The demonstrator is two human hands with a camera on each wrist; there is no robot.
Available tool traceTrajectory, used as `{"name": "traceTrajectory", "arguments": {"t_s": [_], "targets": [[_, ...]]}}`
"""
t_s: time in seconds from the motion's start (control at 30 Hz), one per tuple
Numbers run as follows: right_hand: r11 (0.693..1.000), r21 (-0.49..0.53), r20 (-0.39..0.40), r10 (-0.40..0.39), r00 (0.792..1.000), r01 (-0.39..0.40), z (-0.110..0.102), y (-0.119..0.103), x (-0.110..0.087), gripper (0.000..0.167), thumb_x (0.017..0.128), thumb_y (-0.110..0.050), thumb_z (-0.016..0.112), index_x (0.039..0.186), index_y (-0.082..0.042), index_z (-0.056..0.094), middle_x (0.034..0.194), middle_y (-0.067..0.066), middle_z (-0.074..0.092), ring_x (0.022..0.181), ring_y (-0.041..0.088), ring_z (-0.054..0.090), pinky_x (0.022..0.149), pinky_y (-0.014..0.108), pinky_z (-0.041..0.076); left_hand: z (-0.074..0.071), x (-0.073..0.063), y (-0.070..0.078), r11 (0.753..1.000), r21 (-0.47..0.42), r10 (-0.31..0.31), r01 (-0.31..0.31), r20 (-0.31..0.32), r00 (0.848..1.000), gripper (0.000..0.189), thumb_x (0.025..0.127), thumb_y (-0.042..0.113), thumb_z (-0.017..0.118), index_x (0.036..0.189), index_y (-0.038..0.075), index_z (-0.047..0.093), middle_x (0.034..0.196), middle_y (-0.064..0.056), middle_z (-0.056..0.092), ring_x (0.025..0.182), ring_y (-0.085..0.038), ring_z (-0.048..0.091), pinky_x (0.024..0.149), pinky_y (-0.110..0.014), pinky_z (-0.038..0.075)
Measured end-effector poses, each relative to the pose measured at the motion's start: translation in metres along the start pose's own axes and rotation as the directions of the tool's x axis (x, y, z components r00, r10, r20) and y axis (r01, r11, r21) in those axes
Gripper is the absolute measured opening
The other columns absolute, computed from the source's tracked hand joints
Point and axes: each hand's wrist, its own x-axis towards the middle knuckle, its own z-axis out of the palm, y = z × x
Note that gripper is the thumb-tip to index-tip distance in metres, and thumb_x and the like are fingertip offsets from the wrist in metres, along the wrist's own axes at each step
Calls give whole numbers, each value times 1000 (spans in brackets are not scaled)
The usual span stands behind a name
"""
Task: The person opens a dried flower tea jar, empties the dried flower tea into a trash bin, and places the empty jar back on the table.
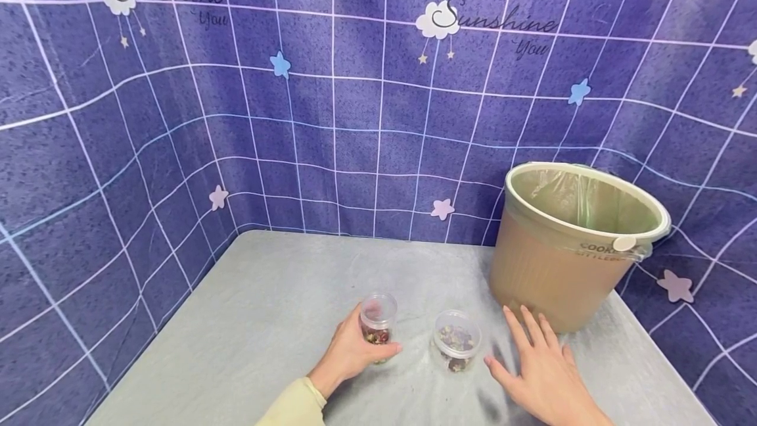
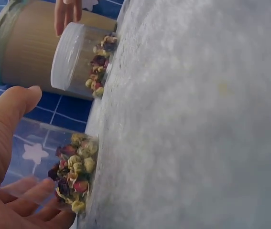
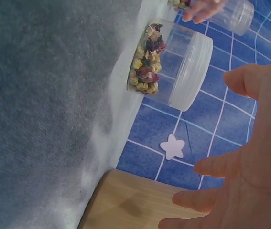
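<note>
A clear wide jar [image 1: 457, 342] stands upright on the grey surface [image 1: 296, 281] between a person's two hands, to the right of the left hand [image 1: 347, 350] and just off the thumb of the right hand [image 1: 541, 373], the nearer of the pair. On the left hand's own side, a clear tall jar [image 1: 378, 322] stands with its long axis vertical, within the curve of thumb and fingers, its base appearing to meet the surface. The left hand's hold looks loose: the left wrist view shows a straight thumb standing off the jar wall and fingers bent behind it, though whether the fingertips press the plastic cannot be told. The right hand, its fingers spread wide and its palm holding nothing, reaches forward beside the wide jar, touching neither container. From there, the tall jar lies well to the left, past the wide one.

Both jars hold dried flower buds [image 2: 77, 168], dark red and pale yellow, heaped deeper in the tall jar and lying low in the wide jar, which wears a ridged, translucent lid [image 2: 67, 57]. Whether the tall jar is capped is unclear. Just beyond the right hand's fingertips rises a tan bin [image 1: 550, 275] with a pale rim and a clear plastic liner [image 1: 591, 199], its floor out of sight
</note>
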Motion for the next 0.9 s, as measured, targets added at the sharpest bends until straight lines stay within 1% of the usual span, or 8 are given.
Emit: {"name": "traceTrajectory", "arguments": {"t_s": [0.13,0.27,0.33,0.57,0.73,0.9], "targets": [[1000,0,-2,2,1000,-2,1,-1,-1,91,85,-64,72,157,-17,43,157,21,43,142,50,39,89,82,39,2,1,1,1000,-1,-20,20,-22,1000,80,65,37,97,132,14,59,119,-4,71,111,-19,65,100,-41,49],[1000,-1,0,6,1000,-6,2,-1,-2,91,84,-64,72,156,-16,44,157,21,43,141,50,39,89,83,38,3,3,2,1000,-7,-30,30,-24,999,74,66,36,97,128,19,61,115,2,70,107,-17,66,96,-38,52],[1000,0,-1,8,1000,-8,1,-2,-2,91,84,-64,73,155,-15,45,157,21,43,141,50,39,89,83,38,3,2,2,1000,-8,-24,24,-28,999,73,66,35,97,127,19,62,115,2,70,106,-17,67,94,-39,53],[1000,-8,-17,-2,1000,2,2,-1,-2,90,83,-63,73,155,-15,46,156,21,44,140,50,41,88,81,41,4,1,0,1000,-2,3,-3,-46,999,69,66,32,97,124,15,63,113,-1,71,103,-18,67,92,-39,53],[1000,-8,-21,-11,1000,11,4,-1,-2,91,84,-64,72,155,-16,45,156,20,44,140,49,41,87,80,41,5,1,0,1000,3,-24,24,-36,999,68,67,32,97,123,16,63,112,0,71,101,-18,67,90,-38,53],[1000,2,-8,-5,1000,5,3,-2,-2,92,84,-66,71,157,-17,43,158,21,42,141,49,39,87,82,40,6,1,0,1000,-2,-23,22,-43,999,63,67,30,96,118,13,64,106,-2,71,95,-20,66,84,-37,53]]}}
